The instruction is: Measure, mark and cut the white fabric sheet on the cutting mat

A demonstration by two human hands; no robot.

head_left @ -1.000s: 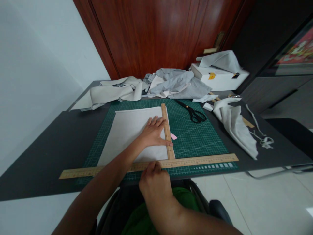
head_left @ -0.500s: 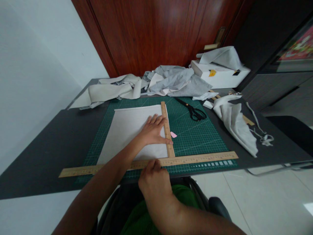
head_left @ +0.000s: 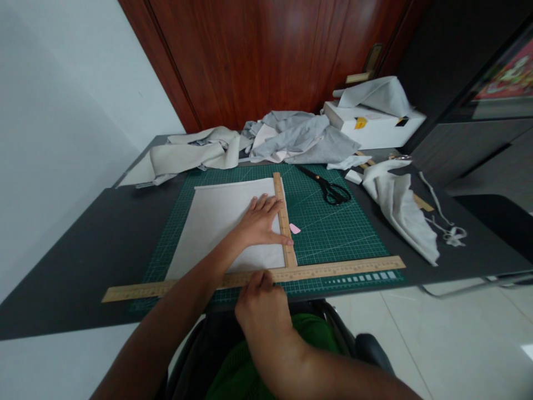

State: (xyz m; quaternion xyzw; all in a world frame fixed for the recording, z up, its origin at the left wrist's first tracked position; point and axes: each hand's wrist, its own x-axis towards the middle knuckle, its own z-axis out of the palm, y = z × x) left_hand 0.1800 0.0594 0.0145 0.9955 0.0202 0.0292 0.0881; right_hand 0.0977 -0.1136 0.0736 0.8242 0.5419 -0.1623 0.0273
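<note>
My left hand (head_left: 263,223) lies flat with spread fingers on a white piece of fabric (head_left: 216,216). Its thumb and fingertips reach onto a short wooden ruler (head_left: 287,251) that runs along the fabric's right side. Across the fabric's near edge lies a long wooden ruler (head_left: 333,270), meeting the short one nearly at a right angle. My right hand (head_left: 264,308) is closed at the near edge of the long ruler, its curled fingers touching it. What those fingers hold, if anything, is hidden. A small pink chip (head_left: 295,228) sits just right of the short ruler.
A green cutting mat (head_left: 333,233) underlies the work on the dark table (head_left: 120,233). Black scissors (head_left: 328,189) rest at its upper right. Cloth heaps (head_left: 291,136) and a white box (head_left: 375,128) line the back. Crumpled white cloth (head_left: 400,205) and cord (head_left: 453,236) lie right.
Both hands, the fabric and the rulers keep their places. Only the camera's view has shifted very slightly.
</note>
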